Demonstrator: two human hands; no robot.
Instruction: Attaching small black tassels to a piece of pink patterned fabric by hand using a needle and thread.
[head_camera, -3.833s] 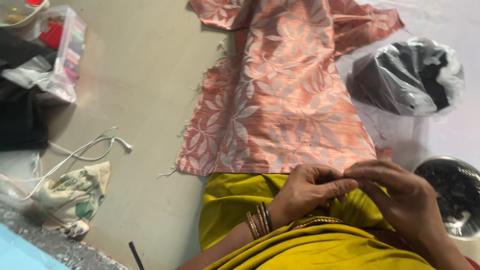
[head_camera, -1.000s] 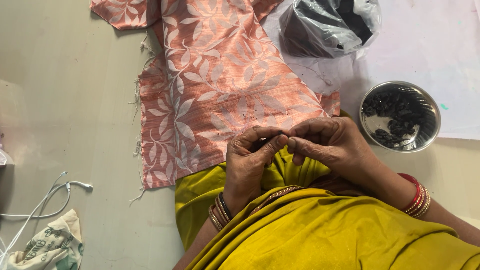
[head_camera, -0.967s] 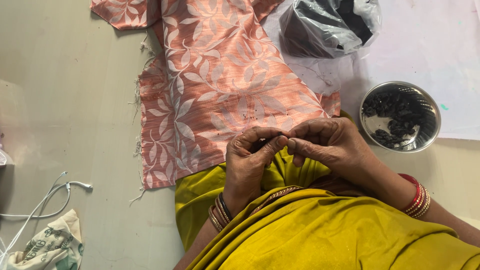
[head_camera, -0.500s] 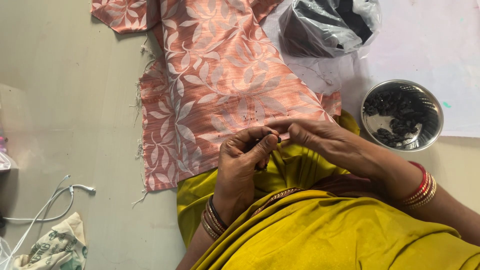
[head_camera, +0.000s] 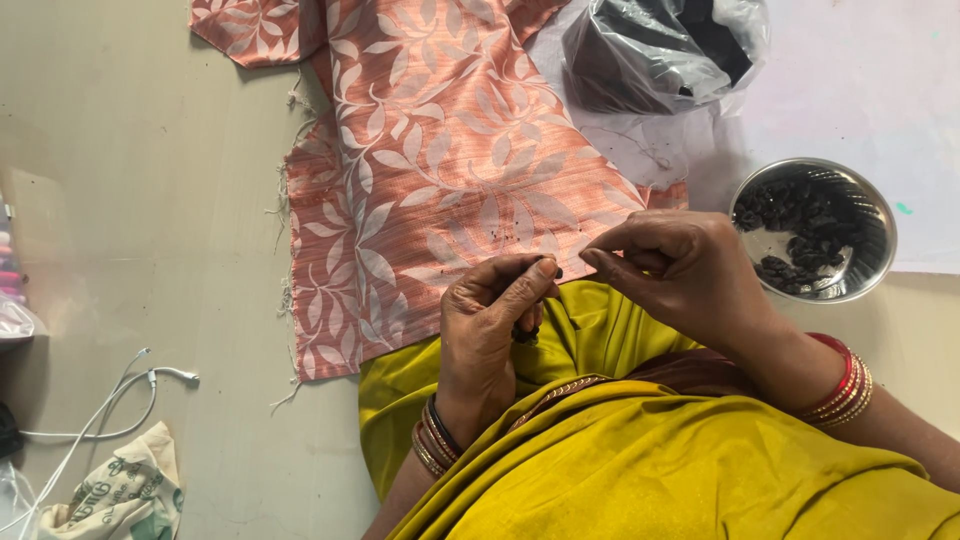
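Head view, looking down: at the far left edge a white cable (head_camera: 120, 400) is trailing over the pale floor (head_camera: 130, 180), with a printed cloth pouch (head_camera: 125, 495) lying near it. Moving right, a pink leaf-patterned fabric (head_camera: 430, 170) is lying flat, its long axis running from the far left corner toward the near middle, its near edge meeting the yellow garment (head_camera: 620, 470) covering the lap. The left hand (head_camera: 490, 335) is curling over that edge, thumb and forefinger pinching narrowly around a small dark bead (head_camera: 524, 334). Just right of it, the right hand (head_camera: 680, 275) is hovering with fingertips pressed close together and pointing left toward the left hand; whether it is holding anything cannot be told. Far behind, a clear plastic bag (head_camera: 665, 50) is holding dark material. At the right, a round steel bowl (head_camera: 880, 225) is sitting on white paper (head_camera: 860, 90), holding dark beads (head_camera: 790, 215).
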